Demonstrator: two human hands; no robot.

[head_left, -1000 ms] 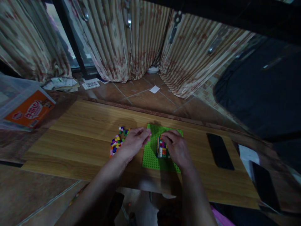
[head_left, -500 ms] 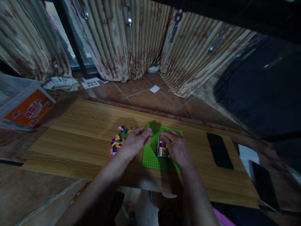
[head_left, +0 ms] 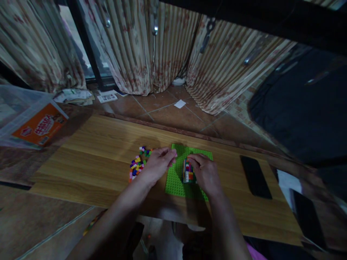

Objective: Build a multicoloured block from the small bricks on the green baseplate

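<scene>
A green studded baseplate (head_left: 173, 186) lies on the wooden table. Standing on it is a small block built of multicoloured toy bricks (head_left: 187, 171), partly covered by my right hand (head_left: 205, 169). That hand's thumb and fingers pinch together at the far end of the block, where a small orange toy brick (head_left: 189, 158) shows at the fingertips. Over the baseplate's left edge is my left hand (head_left: 160, 162), closed, with a small pink toy brick (head_left: 175, 155) seeming to show at its fingertips. Loose toy bricks (head_left: 137, 166) lie in a pile left of it, partly hidden by the forearm.
A black phone (head_left: 255, 177) lies right of the baseplate on the table (head_left: 94, 159). Past the table's right end are white paper (head_left: 288, 182) and another dark flat device (head_left: 307, 213). A clear plastic box (head_left: 32, 119) with an orange label stands at left. Curtains hang behind.
The view has shifted slightly, so everything sits a little further right and lower. Both hands keep nearly the same place and closed pose over the baseplate.
</scene>
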